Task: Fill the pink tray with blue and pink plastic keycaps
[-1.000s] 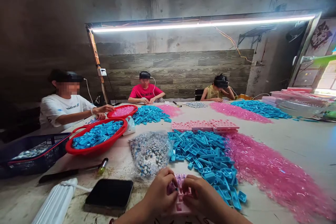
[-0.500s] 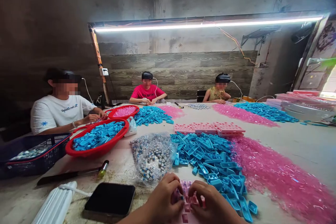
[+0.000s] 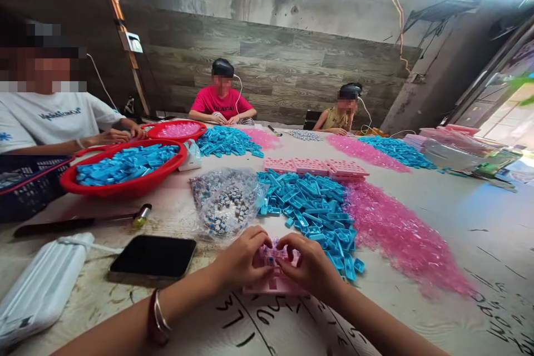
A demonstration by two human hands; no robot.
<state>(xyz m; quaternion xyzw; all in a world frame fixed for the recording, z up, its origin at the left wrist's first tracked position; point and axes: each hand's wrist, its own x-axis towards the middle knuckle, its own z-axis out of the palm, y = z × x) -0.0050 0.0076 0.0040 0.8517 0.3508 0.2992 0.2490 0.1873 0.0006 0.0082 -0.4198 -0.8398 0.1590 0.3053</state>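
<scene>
A pink tray with rows of recesses (image 3: 273, 287) lies on the table in front of me, several recesses filled with small clear and bluish bits. My left hand (image 3: 245, 258) curls over its left side, thumb and fingertips pinched down at the recesses. From the other side my right hand (image 3: 311, 264) bends in, its thumb and fingers close together at the same rows. Whatever small piece sits between the fingertips is hidden or too small to name. Beyond my hands are a heap of blue plastic cases (image 3: 308, 206) and a clear bag of small metallic parts (image 3: 227, 200).
Pink transparent pieces (image 3: 400, 239) spread to the right. Stacked pink trays (image 3: 315, 167) stand behind the blue heap. At left are a phone (image 3: 152, 257), a white power bank (image 3: 45, 281), a hammer (image 3: 83, 225) and a red basket (image 3: 120, 188). Several people sit around the table.
My view has tilted and dropped, so my forearms and handwriting on the table now show. Both hands stay at the pink tray, with fingers slightly shifted.
</scene>
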